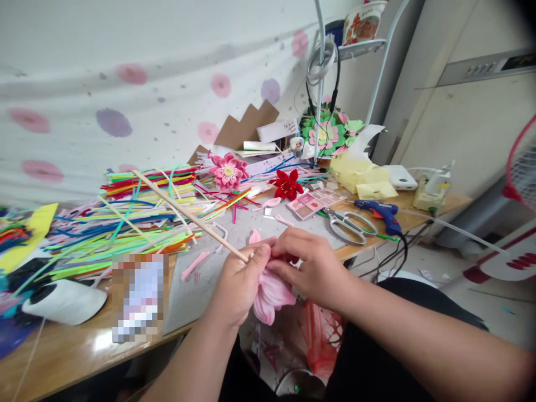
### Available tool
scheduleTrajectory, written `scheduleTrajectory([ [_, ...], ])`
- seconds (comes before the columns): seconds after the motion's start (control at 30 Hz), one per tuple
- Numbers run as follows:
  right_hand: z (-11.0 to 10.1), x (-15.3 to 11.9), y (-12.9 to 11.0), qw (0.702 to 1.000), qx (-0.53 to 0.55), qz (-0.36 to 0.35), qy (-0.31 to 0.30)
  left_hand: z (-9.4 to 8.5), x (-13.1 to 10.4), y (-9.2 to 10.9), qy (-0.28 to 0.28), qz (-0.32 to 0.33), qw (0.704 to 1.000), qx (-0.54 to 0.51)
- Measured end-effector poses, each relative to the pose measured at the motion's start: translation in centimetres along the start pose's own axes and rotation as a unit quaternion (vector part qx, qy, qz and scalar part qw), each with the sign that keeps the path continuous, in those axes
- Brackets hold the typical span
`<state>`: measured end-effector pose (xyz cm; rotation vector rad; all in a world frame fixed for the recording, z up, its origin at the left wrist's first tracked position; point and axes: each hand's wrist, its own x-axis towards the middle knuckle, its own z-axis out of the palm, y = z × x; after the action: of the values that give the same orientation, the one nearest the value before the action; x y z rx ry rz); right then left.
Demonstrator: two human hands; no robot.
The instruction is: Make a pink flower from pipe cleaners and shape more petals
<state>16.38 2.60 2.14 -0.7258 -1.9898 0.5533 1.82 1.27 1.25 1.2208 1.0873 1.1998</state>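
Observation:
A pink flower (271, 298) with soft layered petals hangs head down below both hands, just past the table's front edge. My left hand (240, 279) is closed on a thin wooden stick (188, 215), which slants up to the left from the flower's base. Against the flower's base, my right hand (307, 262) has its thumb and fingers pinched together; what lies between them is hidden. A pink petal piece (254, 237) shows just behind the hands.
Bundles of coloured pipe cleaners (125, 223) cover the left. Scissors (349, 226), a blue glue gun (383, 215), a makeup palette (316, 202) and a red flower (287, 184) lie beyond the hands. A thread spool (67, 301) is at the left front.

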Motion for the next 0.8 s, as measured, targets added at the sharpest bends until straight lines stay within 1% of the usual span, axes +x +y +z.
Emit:
scheduleTrajectory([
  [0.1,0.3,0.2,-0.2,1.0,-0.006,-0.026,0.01,-0.1,-0.2,0.1,0.028,0.037,0.998,0.045],
  [0.13,0.1,0.4,-0.2,1.0,-0.007,-0.023,0.015,-0.3,-0.3,0.2,0.031,0.036,0.997,0.052],
  [0.2,-1.0,0.6,-0.1,0.999,-0.011,0.012,0.041,-0.7,-0.7,0.5,0.032,0.022,0.998,0.044],
  [0.27,-2.6,0.7,0.3,0.994,-0.005,0.07,0.085,-1.3,-1.0,0.8,0.03,-0.011,0.999,0.004],
  [0.33,-4.6,0.5,1.1,0.984,0.032,0.124,0.126,-2.1,-1.4,1.1,0.029,-0.047,0.998,-0.042],
  [0.4,-6.8,-0.1,2.2,0.97,0.075,0.159,0.168,-3.0,-1.6,1.4,0.046,-0.071,0.994,-0.066],
  [0.47,-8.9,-1.0,3.4,0.947,0.114,0.19,0.233,-4.1,-1.9,1.6,0.076,-0.086,0.991,-0.073],
  [0.53,-10.6,-2.0,4.6,0.923,0.164,0.23,0.263,-5.3,-2.0,1.7,0.101,-0.109,0.986,-0.082],
  [0.57,-11.2,-2.5,5.1,0.916,0.181,0.244,0.263,-5.8,-2.1,1.8,0.111,-0.12,0.983,-0.087],
  [0.6,-11.6,-3.0,5.5,0.914,0.19,0.257,0.252,-6.3,-2.1,1.8,0.121,-0.125,0.98,-0.091],
  [0.67,-12.0,-3.8,5.9,0.921,0.192,0.27,0.206,-7.3,-2.0,1.9,0.147,-0.124,0.977,-0.092],
  [0.73,-12.1,-4.3,5.8,0.937,0.184,0.266,0.131,-8.0,-1.8,1.9,0.171,-0.115,0.974,-0.09],
  [0.8,-11.9,-4.5,5.3,0.951,0.168,0.257,0.028,-8.3,-1.5,2.0,0.181,-0.107,0.974,-0.082],
])
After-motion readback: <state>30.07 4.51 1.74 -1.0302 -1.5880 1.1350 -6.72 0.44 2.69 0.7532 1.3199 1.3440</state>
